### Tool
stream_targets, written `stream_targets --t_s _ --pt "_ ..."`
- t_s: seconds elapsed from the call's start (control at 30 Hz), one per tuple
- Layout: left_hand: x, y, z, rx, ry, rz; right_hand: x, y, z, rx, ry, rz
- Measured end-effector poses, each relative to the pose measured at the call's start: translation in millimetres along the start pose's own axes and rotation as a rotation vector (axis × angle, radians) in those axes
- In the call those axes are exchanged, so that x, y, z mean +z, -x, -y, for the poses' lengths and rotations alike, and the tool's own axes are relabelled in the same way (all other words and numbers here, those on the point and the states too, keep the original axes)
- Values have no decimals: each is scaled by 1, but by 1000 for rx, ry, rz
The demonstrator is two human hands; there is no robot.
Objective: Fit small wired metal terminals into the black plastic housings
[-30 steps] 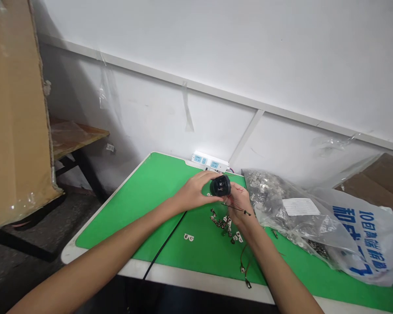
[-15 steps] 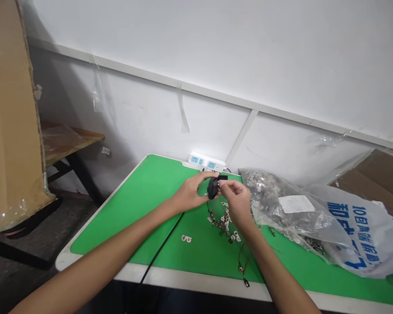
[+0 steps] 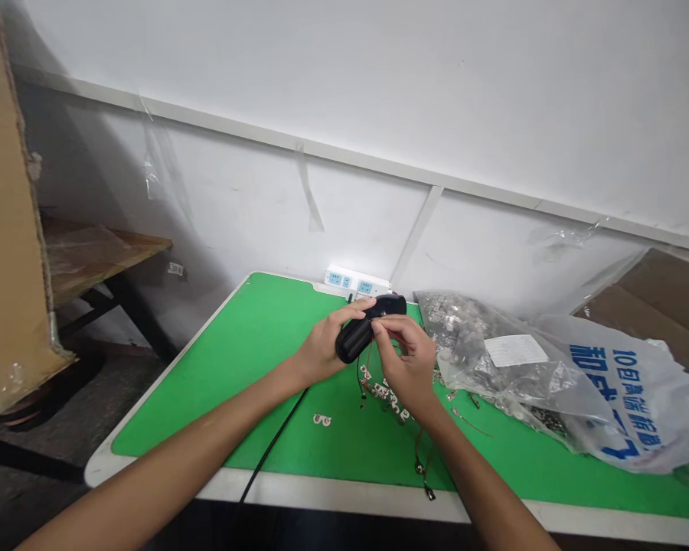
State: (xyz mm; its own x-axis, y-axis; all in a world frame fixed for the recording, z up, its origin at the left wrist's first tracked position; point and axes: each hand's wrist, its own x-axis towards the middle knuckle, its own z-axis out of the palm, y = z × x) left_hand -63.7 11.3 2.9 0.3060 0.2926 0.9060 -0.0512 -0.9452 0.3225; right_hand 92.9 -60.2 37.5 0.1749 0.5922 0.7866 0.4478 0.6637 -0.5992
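My left hand (image 3: 321, 348) is wrapped round a black hand tool (image 3: 367, 327) held above the green table (image 3: 253, 344), its black cable (image 3: 272, 444) trailing toward the front edge. My right hand (image 3: 405, 360) pinches thin red and black wires (image 3: 366, 360) right at the tool's side. Below the hands lies a small heap of metal terminals (image 3: 387, 394). One white clip (image 3: 321, 419) lies apart to the left.
A clear bag of metal parts (image 3: 494, 352) and a white printed bag (image 3: 625, 390) lie on the right. A white power strip (image 3: 353, 281) sits at the table's back edge. Cardboard (image 3: 3, 229) stands at left, beside a wooden bench (image 3: 92, 252). More wires (image 3: 422, 467) reach the front edge.
The black tool has turned from end-on to lying lengthwise in my left hand. My right hand rose from the table and now pinches wires at the tool. The view shifted right.
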Motion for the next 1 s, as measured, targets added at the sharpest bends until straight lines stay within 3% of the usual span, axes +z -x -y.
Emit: stream_targets --t_s 0.57,0.73,0.93,1.0 --pt "-2 -6 -4 165 14 54 0 5 5 -76 40 -34" --pt "-2 -5 -9 124 -101 55 -1 1 9 190 -106 -12" --pt "-6 -11 -9 -64 -207 180 -5 -16 -18 714 -443 104" --pt "-7 -13 -9 -122 -192 176 -8 -20 -26 825 -542 127"
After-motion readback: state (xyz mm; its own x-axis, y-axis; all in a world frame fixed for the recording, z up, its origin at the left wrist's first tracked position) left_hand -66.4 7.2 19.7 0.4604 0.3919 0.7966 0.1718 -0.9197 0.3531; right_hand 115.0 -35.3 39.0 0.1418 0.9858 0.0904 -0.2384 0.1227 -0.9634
